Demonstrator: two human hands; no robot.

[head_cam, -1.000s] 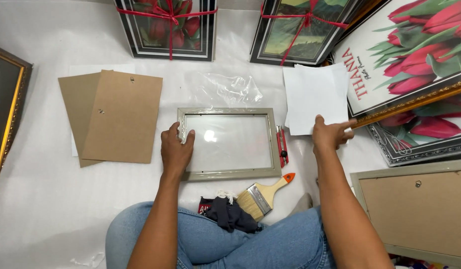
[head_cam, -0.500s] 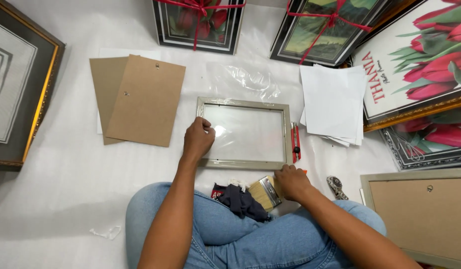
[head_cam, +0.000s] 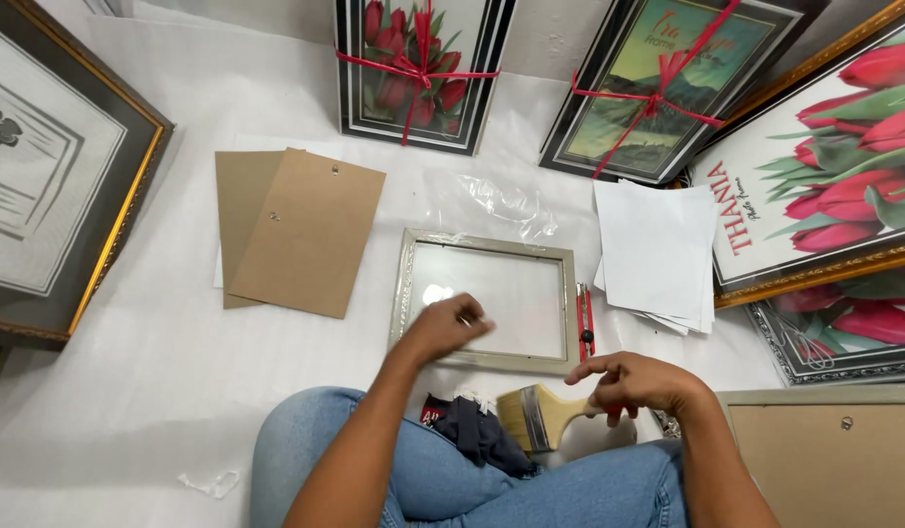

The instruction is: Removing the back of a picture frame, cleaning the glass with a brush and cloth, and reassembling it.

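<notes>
White sheet-covered floor, framed pictures leaning round the edges. Landmark: silver-grey rectangular picture frame with glass (head_cam: 487,298), lying flat, long axis left-right, straight ahead of the knees. Left hand (head_cam: 443,328) hovers over the frame's near-left part, fingers loosely curled, holding nothing visible; it is the nearer hand. Right hand (head_cam: 633,379) hangs off the frame's near-right corner, fingers spread, empty, just above the wooden-handled flat paintbrush (head_cam: 540,416). Red utility knife (head_cam: 585,321) lies along the frame's right edge. Brown backing boards (head_cam: 301,235) left of frame; white paper stack (head_cam: 658,249) right.
</notes>
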